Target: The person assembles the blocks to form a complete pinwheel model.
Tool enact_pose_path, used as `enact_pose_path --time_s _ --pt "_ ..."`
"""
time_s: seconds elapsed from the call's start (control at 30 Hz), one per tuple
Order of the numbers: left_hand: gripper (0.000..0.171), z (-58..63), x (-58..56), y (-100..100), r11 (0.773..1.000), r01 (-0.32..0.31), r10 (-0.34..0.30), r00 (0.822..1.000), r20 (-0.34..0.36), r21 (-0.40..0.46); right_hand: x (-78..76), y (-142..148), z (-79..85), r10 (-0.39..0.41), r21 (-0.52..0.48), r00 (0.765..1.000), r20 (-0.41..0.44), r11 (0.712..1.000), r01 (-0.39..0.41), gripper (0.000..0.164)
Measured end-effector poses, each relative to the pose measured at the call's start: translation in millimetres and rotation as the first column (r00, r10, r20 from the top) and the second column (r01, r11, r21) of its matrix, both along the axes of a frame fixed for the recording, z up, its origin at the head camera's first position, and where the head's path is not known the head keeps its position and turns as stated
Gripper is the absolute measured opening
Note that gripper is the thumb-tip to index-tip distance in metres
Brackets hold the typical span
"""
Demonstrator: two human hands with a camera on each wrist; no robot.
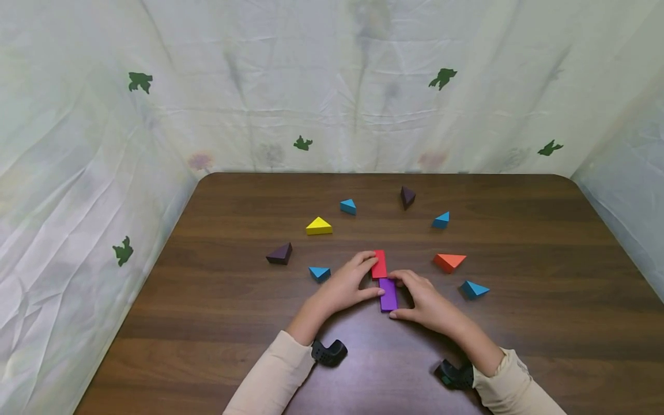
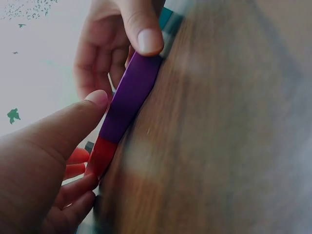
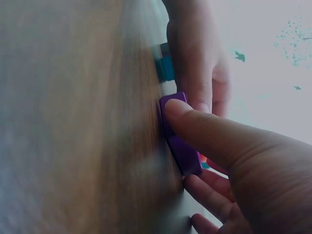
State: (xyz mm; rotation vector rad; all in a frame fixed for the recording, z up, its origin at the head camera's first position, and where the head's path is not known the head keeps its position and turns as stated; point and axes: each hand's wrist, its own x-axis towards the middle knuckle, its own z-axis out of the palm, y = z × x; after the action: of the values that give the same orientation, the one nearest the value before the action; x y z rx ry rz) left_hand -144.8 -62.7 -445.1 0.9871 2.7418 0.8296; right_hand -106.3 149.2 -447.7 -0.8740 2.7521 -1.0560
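Observation:
A red rectangular block (image 1: 380, 265) and a purple rectangular block (image 1: 388, 298) lie end to end on the table, the red one farther off and slightly to the left. My left hand (image 1: 342, 286) reaches across from the left. Its fingers rest against the red block and its thumb touches the purple block's left side. From the right, my right hand (image 1: 427, 302) grips the purple block, thumb at the near end and fingers along the right side. In the right wrist view the thumb lies on the purple block (image 3: 186, 156); the red one is mostly hidden.
Triangular blocks surround the hands: a yellow one (image 1: 319, 226), an orange-red one (image 1: 449, 262), a dark one (image 1: 280, 254), another dark one (image 1: 407, 197), and several blue ones, including one (image 1: 320, 274) beside my left hand. The brown table (image 1: 218, 323) meets a pale curtain (image 1: 233, 86) behind.

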Motion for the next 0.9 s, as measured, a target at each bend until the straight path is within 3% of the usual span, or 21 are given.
enact_pose_path --time_s 0.33,0.9 --pt "0.071 -2.7 5.0 1.7 0.999 0.010 -0.008 1.000 -0.029 0.045 0.6 -1.9 0.8 -0.009 -0.004 1.000 0.020 1.000 0.009 0.068" --pt "0.069 -3.7 9.3 -2.0 0.999 0.050 -0.050 0.999 -0.015 0.010 4.2 -4.7 1.5 0.014 -0.002 1.000 0.019 1.000 -0.014 0.075"
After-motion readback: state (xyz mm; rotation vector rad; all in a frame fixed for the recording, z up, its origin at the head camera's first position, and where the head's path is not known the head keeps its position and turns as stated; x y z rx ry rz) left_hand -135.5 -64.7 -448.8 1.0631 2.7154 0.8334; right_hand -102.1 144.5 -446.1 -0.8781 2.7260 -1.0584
